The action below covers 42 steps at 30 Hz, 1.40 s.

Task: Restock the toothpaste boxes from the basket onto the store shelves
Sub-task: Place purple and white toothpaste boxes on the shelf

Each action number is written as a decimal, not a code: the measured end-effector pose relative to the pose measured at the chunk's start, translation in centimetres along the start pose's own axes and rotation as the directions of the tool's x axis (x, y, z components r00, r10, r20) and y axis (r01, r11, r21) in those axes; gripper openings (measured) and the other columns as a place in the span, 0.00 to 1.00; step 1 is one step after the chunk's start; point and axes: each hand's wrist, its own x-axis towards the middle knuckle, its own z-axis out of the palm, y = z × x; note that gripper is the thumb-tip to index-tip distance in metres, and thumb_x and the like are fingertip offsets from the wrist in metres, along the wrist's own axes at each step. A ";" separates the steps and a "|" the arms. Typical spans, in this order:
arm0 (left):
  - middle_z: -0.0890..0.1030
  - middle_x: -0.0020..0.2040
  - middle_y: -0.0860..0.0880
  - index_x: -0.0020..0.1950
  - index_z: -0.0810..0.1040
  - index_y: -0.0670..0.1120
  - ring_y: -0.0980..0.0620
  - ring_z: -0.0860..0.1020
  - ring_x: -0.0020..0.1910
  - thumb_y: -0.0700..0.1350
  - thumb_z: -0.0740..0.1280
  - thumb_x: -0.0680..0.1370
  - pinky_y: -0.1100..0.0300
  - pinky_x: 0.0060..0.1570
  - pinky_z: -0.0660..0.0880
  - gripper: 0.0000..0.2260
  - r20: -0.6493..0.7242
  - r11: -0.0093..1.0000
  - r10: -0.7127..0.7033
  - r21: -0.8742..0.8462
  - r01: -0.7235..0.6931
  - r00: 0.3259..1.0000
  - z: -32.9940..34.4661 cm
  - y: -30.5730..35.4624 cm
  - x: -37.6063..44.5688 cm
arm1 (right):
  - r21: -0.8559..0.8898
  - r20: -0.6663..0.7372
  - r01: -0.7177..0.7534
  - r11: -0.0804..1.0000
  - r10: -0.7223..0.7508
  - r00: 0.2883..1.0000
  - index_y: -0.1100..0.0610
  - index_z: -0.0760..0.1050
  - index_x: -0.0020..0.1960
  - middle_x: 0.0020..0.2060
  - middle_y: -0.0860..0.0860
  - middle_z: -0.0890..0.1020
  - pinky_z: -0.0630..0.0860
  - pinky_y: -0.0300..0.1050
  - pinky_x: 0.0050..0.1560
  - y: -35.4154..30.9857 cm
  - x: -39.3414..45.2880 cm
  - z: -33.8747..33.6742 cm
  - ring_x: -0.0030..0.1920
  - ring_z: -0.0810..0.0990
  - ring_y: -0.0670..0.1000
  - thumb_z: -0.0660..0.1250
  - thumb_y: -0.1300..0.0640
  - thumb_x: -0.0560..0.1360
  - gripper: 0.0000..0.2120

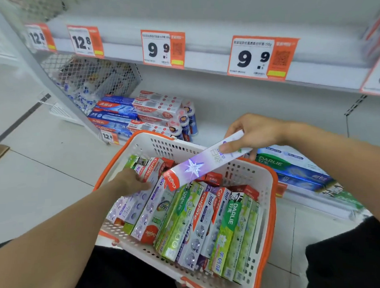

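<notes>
Head view, from the left: stacked Colgate boxes (127, 116) lie on the bottom shelf (237, 111) beside a wire mesh divider (90, 76), with small bottles (185, 122) just right of them. Your left hand (132, 181) reaches into the white basket (265, 206) with the orange rim, its fingers curled over a purple Colgate box (151, 176) among the packed toothpaste boxes (201, 221); whether it truly grips, you cannot tell. Your right hand (251, 134) pinches a white-and-purple Colgate carton (205, 162), thumb on top, held tilted above the basket. Right of it, Darlie boxes (294, 167) lie on the low shelf. Orange price tags (261, 55) line the shelf edge above.
</notes>
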 end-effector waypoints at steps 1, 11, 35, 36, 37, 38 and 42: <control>0.84 0.44 0.44 0.45 0.82 0.40 0.48 0.81 0.41 0.59 0.75 0.72 0.59 0.36 0.73 0.21 -0.019 1.000 -0.009 -0.004 0.009 1.000 0.3 0.0 0.1 | 0.002 -0.022 -0.001 1.000 0.001 1.000 0.59 0.81 0.50 0.44 0.58 0.86 0.84 0.51 0.35 0.2 -0.6 -0.3 0.37 0.85 0.55 0.78 0.46 0.68 0.20; 0.80 0.40 0.43 0.46 0.79 0.38 0.44 0.82 0.37 0.57 0.80 0.66 0.54 0.41 0.83 0.25 0.143 0.999 -0.023 0.037 0.017 0.990 0.3 2.0 -2.3 | -0.085 -0.061 -0.073 0.994 0.068 0.996 0.59 0.80 0.52 0.41 0.55 0.86 0.83 0.48 0.36 1.8 -5.4 -0.6 0.34 0.86 0.57 0.75 0.42 0.71 0.21; 0.86 0.45 0.37 0.67 0.75 0.35 0.38 0.85 0.42 0.51 0.81 0.62 0.41 0.45 0.83 0.39 -0.174 -0.075 0.418 -0.985 -0.157 0.892 -5.5 18.5 -20.5 | 0.184 -0.765 0.643 0.743 -0.303 0.569 0.38 0.73 0.55 0.60 0.41 0.77 0.80 0.44 0.54 -2.4 -13.8 3.5 0.59 0.80 0.47 0.78 0.41 0.67 0.20; 0.85 0.51 0.37 0.66 0.77 0.38 0.37 0.84 0.50 0.48 0.79 0.65 0.38 0.55 0.80 0.32 -0.209 -0.074 0.426 -0.978 -0.196 0.880 -5.2 18.5 -20.7 | 0.180 -0.747 0.659 0.730 -0.335 0.575 0.37 0.74 0.56 0.62 0.40 0.76 0.80 0.46 0.54 -2.4 -13.7 3.8 0.60 0.80 0.47 0.77 0.37 0.65 0.23; 0.85 0.54 0.38 0.64 0.79 0.40 0.36 0.83 0.54 0.46 0.77 0.67 0.37 0.59 0.77 0.27 -0.239 -0.073 0.423 -0.971 -0.230 0.874 -5.1 18.4 -20.9 | 0.186 -0.722 0.670 0.718 -0.363 0.589 0.36 0.75 0.57 0.64 0.39 0.75 0.81 0.46 0.54 -2.5 -13.7 3.9 0.61 0.79 0.47 0.77 0.35 0.64 0.24; 0.85 0.54 0.38 0.63 0.80 0.41 0.36 0.83 0.54 0.45 0.77 0.67 0.37 0.60 0.77 0.25 -0.257 -0.068 0.420 -0.965 -0.253 0.870 -5.1 18.5 -21.1 | 0.189 -0.702 0.684 0.705 -0.390 0.596 0.36 0.75 0.58 0.65 0.39 0.74 0.81 0.45 0.54 -2.6 -13.6 3.9 0.62 0.79 0.46 0.77 0.35 0.64 0.25; 0.85 0.53 0.39 0.61 0.81 0.43 0.36 0.84 0.52 0.44 0.77 0.66 0.38 0.58 0.78 0.24 -0.302 -0.107 0.415 -0.953 -0.283 0.858 -5.2 19.0 -21.2 | 0.136 -0.637 0.689 0.712 -0.469 0.611 0.41 0.80 0.58 0.70 0.37 0.70 0.80 0.44 0.55 -2.6 -14.1 2.5 0.68 0.74 0.45 0.73 0.36 0.70 0.19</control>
